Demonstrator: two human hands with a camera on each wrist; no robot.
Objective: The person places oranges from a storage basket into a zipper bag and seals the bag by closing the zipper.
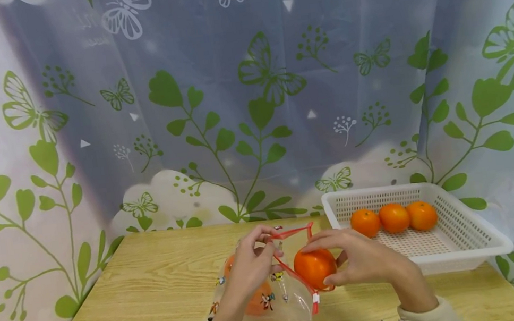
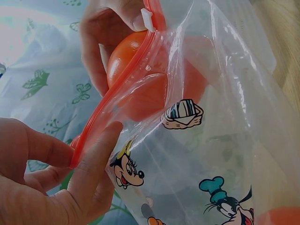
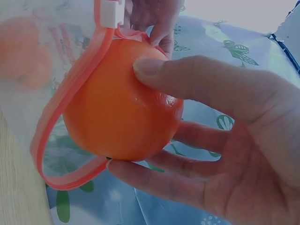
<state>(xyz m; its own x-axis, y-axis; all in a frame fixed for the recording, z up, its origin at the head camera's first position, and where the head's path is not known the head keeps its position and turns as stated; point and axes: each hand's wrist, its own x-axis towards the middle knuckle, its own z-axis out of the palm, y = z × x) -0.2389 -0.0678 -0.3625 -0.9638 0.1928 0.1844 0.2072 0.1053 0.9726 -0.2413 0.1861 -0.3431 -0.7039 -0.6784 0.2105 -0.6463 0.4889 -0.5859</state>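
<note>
A clear zip bag [image 1: 294,306] with cartoon prints and a red zip edge lies in front of me, its mouth spread toward the right. My left hand [image 1: 250,263] pinches the red edge between thumb and fingers, as the left wrist view shows. In my right hand [image 1: 365,257] is an orange [image 1: 316,269], gripped between thumb and fingers right at the bag's mouth. The red strip [image 3: 51,126] loops around the fruit's near side in the right wrist view. More orange fruit [image 1: 257,299] shows through the plastic inside the bag, partly hidden by my left hand and wrist. A white slider [image 2: 147,19] sits on the zip.
At the right stands a white plastic basket [image 1: 466,252] with three oranges [image 1: 394,218] in a row near its back left. Both stand on a wooden table [image 1: 157,290]. Behind it hangs a patterned curtain [image 1: 208,80] with leaves and butterflies.
</note>
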